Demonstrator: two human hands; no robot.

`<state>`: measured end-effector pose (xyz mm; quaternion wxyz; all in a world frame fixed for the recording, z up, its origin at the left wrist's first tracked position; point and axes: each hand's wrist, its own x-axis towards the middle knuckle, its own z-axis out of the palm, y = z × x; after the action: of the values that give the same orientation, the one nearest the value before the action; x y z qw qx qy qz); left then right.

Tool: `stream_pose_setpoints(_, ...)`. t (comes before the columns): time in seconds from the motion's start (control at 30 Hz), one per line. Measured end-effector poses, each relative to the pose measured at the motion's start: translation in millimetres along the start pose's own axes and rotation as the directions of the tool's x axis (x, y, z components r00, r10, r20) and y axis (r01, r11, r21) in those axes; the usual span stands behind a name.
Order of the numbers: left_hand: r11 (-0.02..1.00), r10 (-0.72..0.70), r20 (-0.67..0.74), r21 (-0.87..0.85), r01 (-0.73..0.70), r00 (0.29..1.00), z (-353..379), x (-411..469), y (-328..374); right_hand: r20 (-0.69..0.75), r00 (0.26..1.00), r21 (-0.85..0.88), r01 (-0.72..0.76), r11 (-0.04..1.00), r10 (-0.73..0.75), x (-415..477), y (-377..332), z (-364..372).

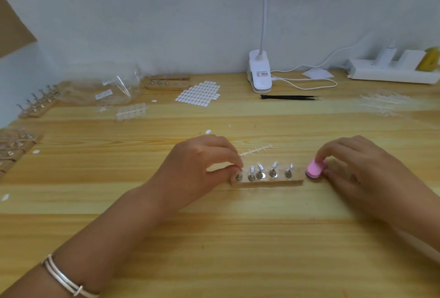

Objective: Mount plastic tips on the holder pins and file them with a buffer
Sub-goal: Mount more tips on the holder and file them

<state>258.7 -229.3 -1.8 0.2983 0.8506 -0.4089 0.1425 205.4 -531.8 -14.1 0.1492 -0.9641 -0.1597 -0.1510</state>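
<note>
Wooden holder (pixel 266 181): near desk (pixel 214 238) centre, five pins bearing clear plastic tips (pixel 274 165). Left hand (pixel 202 166): thumb and forefinger pinching the leftmost pin, apparently steadying or seating its tip. Right hand (pixel 357 169): fingers curled round pink buffer (pixel 314 169) just beside holder's right end, apparently ready for filing.

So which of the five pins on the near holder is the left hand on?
The leftmost pin: the left hand pinches at its top; the other four stand untouched.

Bare table (pixel 214 238) near side; holder (pixel 266 181) btwn hands, sprue (pixel 256 150) just behind.
</note>
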Motion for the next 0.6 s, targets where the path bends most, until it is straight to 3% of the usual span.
stream_pose_setpoints(0.1,0.975,-0.189,-0.005,-0.117,0.187,0.982,1,-6,5,0.003,1.0,-0.004,0.025,1.0,-0.025,1,-1,0)
stream_pose_setpoints(0.23,0.89,-0.376,0.097,-0.239,0.389,0.921,6,-6,6,0.067,0.99,0.013,0.122,0.992,-0.123,1,-1,-2)
stream_pose_setpoints(0.33,0.824,-0.462,0.084,-0.328,0.463,0.883,14,-7,9,0.058,0.994,0.001,0.095,0.996,-0.094,0,3,-9)
stream_pose_setpoints(0.43,0.866,-0.428,0.009,-0.283,0.413,0.904,17,-9,11,-0.06,0.998,0.036,0.037,0.999,-0.035,-1,-1,-19)
stream_pose_setpoints(0.53,0.973,-0.211,-0.129,0.064,0.22,0.969,18,-9,19,-0.235,0.972,0.128,0.049,0.991,-0.018,-2,-19,-20)
stream_pose_setpoints(0.6,0.972,-0.162,-0.194,0.135,0.19,0.968,19,-11,27,-0.317,0.945,0.14,0.128,0.982,-0.078,-4,-33,-15)
